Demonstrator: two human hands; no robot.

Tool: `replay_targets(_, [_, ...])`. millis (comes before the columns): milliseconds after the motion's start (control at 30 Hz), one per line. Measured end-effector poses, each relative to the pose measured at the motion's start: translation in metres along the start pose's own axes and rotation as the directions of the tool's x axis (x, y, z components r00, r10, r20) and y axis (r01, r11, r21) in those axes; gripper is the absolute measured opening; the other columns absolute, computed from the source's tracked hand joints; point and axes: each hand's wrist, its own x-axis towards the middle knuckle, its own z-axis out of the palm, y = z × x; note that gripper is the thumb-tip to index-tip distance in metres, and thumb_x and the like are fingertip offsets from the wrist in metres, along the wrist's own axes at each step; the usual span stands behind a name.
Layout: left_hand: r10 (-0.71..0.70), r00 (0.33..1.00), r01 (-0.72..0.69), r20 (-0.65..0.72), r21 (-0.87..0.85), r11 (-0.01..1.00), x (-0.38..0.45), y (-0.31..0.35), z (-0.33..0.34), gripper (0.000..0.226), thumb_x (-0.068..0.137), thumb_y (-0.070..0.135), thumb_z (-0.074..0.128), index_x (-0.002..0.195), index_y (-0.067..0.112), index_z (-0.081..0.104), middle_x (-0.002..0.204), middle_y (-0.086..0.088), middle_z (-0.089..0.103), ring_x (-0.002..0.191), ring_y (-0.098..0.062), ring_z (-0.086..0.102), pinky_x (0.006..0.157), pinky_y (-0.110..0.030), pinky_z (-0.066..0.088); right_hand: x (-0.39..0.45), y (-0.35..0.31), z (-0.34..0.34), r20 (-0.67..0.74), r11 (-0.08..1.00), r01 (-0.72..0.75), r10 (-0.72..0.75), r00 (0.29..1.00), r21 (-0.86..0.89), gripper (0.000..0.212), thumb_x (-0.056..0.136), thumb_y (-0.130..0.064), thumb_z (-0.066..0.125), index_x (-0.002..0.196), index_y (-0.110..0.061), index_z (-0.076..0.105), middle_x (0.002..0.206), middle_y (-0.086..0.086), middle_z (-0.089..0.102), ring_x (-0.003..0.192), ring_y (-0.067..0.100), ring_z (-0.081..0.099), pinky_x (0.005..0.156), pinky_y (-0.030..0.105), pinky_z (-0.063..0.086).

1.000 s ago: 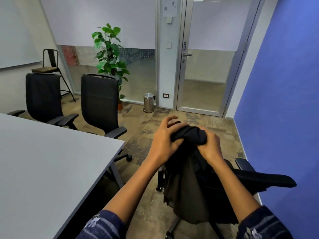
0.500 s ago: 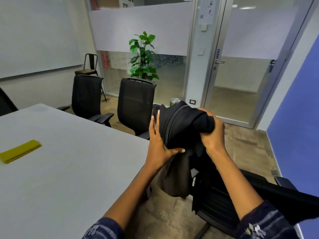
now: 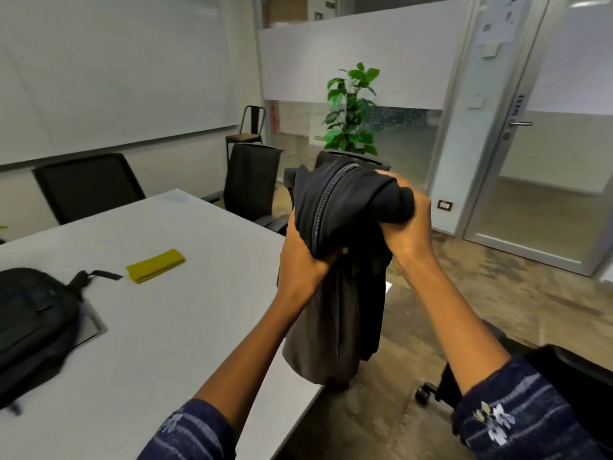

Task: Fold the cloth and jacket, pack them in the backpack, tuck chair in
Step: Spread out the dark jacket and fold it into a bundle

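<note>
Glass partitions, a whiteboard wall and a potted plant point(image 3: 351, 111) frame a meeting room with a grey tabletop point(image 3: 172, 313). Both hands grip a bunched black jacket point(image 3: 341, 260) in the air, just off the tabletop's right edge; its zipper runs over the top of the bundle and the rest hangs down. The left hand point(image 3: 305, 260) curls round the lower left of the bundle, the right hand point(image 3: 411, 230) clenches its right end. A folded yellow cloth point(image 3: 155, 265) lies mid-tabletop. A black backpack point(image 3: 33, 320) lies at the left edge. A black chair point(image 3: 570, 363) stands at lower right.
</note>
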Motion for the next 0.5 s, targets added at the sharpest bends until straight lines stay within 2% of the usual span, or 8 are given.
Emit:
replay_targets(100, [-0.026,0.998,0.027,-0.059,0.010,1.000,0.004,-0.012,-0.039,0.086,0.077,0.022,0.076,0.146,0.009,0.026,0.146,-0.006,0.039,0.132,-0.018,0.039,0.108,-0.025,0.032,0.004,0.011,0.040,0.035,0.990,-0.039,0.035,0.999,0.132,0.030,0.081,0.008,0.042,0.088,-0.014,0.061,0.078,-0.015,0.070,0.081,-0.001,0.061,0.079,0.015,0.046])
replay_targets(167, [-0.005,0.995,0.010,-0.102,0.055,0.998,0.007,-0.021,-0.062,0.080,0.079,0.018,0.073,0.144,0.005,0.028,0.146,-0.009,0.039,0.132,-0.019,0.039,0.106,-0.018,0.030,0.006,0.023,0.062,0.087,0.973,-0.098,0.082,0.993,0.207,0.025,0.083,0.000,0.043,0.090,-0.011,0.064,0.083,-0.007,0.070,0.085,0.007,0.062,0.081,0.019,0.048])
replay_targets(233, [-0.016,0.991,0.029,-0.134,0.093,0.995,0.007,-0.031,-0.081,0.075,0.082,0.015,0.070,0.143,0.001,0.029,0.146,-0.013,0.039,0.132,-0.021,0.038,0.104,-0.013,0.027,0.007,0.037,0.082,0.142,0.963,-0.155,0.125,0.982,0.222,0.033,0.090,0.008,0.033,0.094,-0.007,0.063,0.083,-0.006,0.072,0.083,0.006,0.065,0.077,0.017,0.050])
replay_targets(300, [-0.057,0.988,0.074,-0.141,0.122,0.990,0.007,-0.042,-0.097,0.070,0.085,0.012,0.067,0.142,-0.002,0.029,0.145,-0.016,0.038,0.134,-0.025,0.037,0.106,-0.021,0.028,0.011,0.053,0.099,0.158,0.958,-0.193,0.161,0.974,0.211,0.039,0.091,0.014,0.027,0.094,-0.006,0.060,0.080,-0.009,0.072,0.079,0.002,0.065,0.073,0.015,0.051])
replay_targets(400, [-0.030,0.989,0.061,-0.145,0.212,0.975,0.013,-0.058,-0.119,0.060,0.087,-0.002,0.057,0.142,-0.001,0.031,0.145,-0.016,0.039,0.134,-0.025,0.037,0.110,-0.029,0.029,0.015,0.077,0.117,0.129,0.966,-0.242,0.230,0.965,0.089,0.031,0.091,0.014,0.033,0.089,-0.005,0.058,0.073,-0.006,0.070,0.074,0.007,0.065,0.072,0.023,0.055])
replay_targets(433, [-0.001,0.989,0.039,-0.148,0.253,0.967,0.015,-0.065,-0.128,0.058,0.084,-0.008,0.050,0.140,-0.002,0.034,0.143,-0.016,0.041,0.133,-0.027,0.039,0.111,-0.033,0.031,0.018,0.086,0.120,0.141,0.963,-0.265,0.255,0.957,0.057,0.023,0.089,0.012,0.044,0.089,-0.006,0.057,0.075,-0.004,0.068,0.076,0.011,0.064,0.076,0.028,0.056])
replay_targets(467, [0.025,0.990,0.019,-0.142,0.298,0.954,0.019,-0.072,-0.136,0.059,0.080,-0.010,0.045,0.138,-0.002,0.038,0.141,-0.017,0.044,0.131,-0.029,0.042,0.110,-0.037,0.033,0.021,0.098,0.122,0.153,0.966,-0.256,0.260,0.953,-0.045,0.019,0.084,0.010,0.057,0.091,-0.008,0.058,0.080,-0.003,0.067,0.081,0.014,0.062,0.080,0.033,0.055])
replay_targets(500, [0.041,0.991,0.007,-0.131,0.347,0.938,0.023,-0.081,-0.144,0.059,0.077,-0.008,0.041,0.136,-0.002,0.042,0.138,-0.018,0.047,0.128,-0.031,0.045,0.106,-0.038,0.037,0.023,0.111,0.125,0.203,0.959,-0.226,0.258,0.945,-0.170,0.025,0.078,0.006,0.067,0.096,-0.010,0.060,0.086,-0.002,0.066,0.085,0.016,0.062,0.084,0.038,0.054])
